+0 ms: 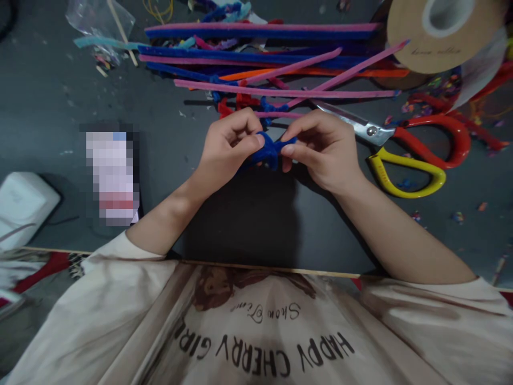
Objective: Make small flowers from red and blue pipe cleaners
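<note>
Between my two hands is a blue fuzzy pipe cleaner (267, 151), bent and twisted into a small looped shape. My left hand (234, 141) pinches its left side between thumb and curled fingers. The thumb and index finger of my right hand (320, 147) close on a short end at its right. Both hands are just above the dark table, in front of a spread of pipe cleaners. Part of the blue piece is hidden behind my fingers. Scissors (374, 133) with one red and one yellow handle lie beside my right hand, the blade tips partly behind it.
Long pink pipe cleaners (288, 93), with blue and orange ones, lie across the back. A cardboard spool (401, 32) stands at the back right near colourful scraps. To the left are a phone (114, 176), its screen blurred, a white box-shaped device (28, 206) and a plastic bag (96, 18).
</note>
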Tool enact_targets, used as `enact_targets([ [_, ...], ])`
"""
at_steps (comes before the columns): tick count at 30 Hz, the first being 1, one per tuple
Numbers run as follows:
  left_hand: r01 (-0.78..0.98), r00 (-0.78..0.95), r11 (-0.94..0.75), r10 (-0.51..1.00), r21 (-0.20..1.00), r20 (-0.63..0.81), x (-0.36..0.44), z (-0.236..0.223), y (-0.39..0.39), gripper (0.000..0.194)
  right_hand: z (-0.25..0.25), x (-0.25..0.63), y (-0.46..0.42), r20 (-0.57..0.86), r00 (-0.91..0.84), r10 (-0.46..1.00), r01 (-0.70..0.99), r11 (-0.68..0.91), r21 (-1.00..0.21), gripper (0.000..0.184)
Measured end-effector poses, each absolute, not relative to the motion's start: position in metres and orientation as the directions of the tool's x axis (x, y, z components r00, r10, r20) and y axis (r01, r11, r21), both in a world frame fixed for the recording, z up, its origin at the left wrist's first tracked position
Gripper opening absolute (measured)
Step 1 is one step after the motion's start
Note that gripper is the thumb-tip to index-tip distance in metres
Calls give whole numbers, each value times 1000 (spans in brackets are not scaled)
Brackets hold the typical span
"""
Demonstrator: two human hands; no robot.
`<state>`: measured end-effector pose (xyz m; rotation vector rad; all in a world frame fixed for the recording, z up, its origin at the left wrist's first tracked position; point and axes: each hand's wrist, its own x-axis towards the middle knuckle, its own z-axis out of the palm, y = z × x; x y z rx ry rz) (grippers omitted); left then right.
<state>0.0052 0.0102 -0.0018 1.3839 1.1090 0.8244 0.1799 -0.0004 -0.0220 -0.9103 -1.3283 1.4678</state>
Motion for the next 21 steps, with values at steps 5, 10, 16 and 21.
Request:
enact_targets([
  [5,120,333,100,933,988,-135,4,-1,10,17,-22,181,0,28,-292,956,-98,-1,-995,20],
  [10,7,323,93,942,996,-91,4,-4,10,16,-20,180,-1,28,-282,959,-104,-2,-995,19],
  [16,150,318,103,937,983,-147,5,1,9,16,-22,180,0,28,-270,962,-152,-14,-988,19],
  [21,176,361,99,919,979,-158,6,5,9,12,-22,180,1,1,-249,968,-183,-46,-982,21],
])
